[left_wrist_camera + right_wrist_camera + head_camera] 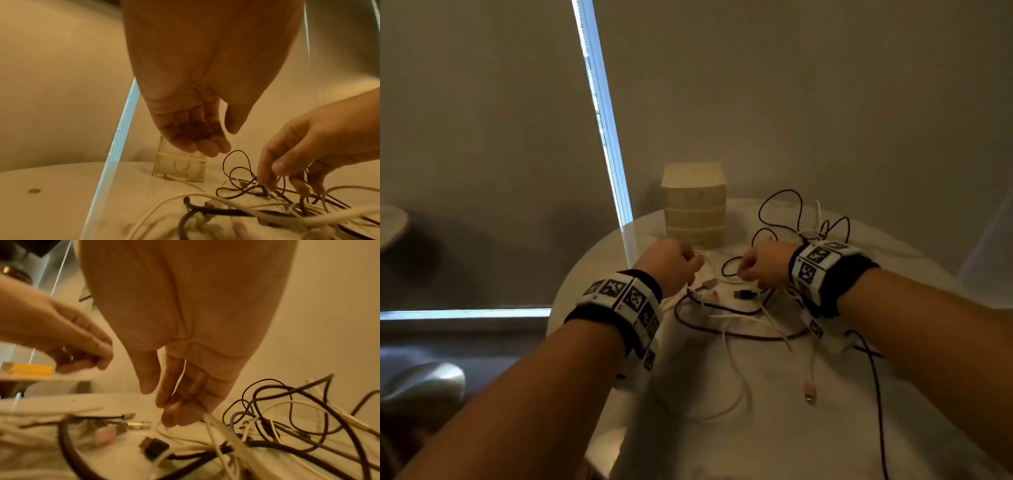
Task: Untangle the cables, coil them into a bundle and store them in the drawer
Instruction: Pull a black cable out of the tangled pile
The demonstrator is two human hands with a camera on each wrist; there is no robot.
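Pinching a white cable (pixel 213 423), the right hand (pixel 185 395) curls; left hand (pixel 191 129) loosely curled, holding nothing.

cables (pixel 739 318): white, dark maroon | drawer unit (pixel 693 205): cream, perhaps translucent | wristbands (pixel 619 301): black-white checker tags

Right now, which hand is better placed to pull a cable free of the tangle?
Right. The right hand already has its fingers around a white cable at the tangle; the left hand hovers with nothing in it, near the drawer unit.
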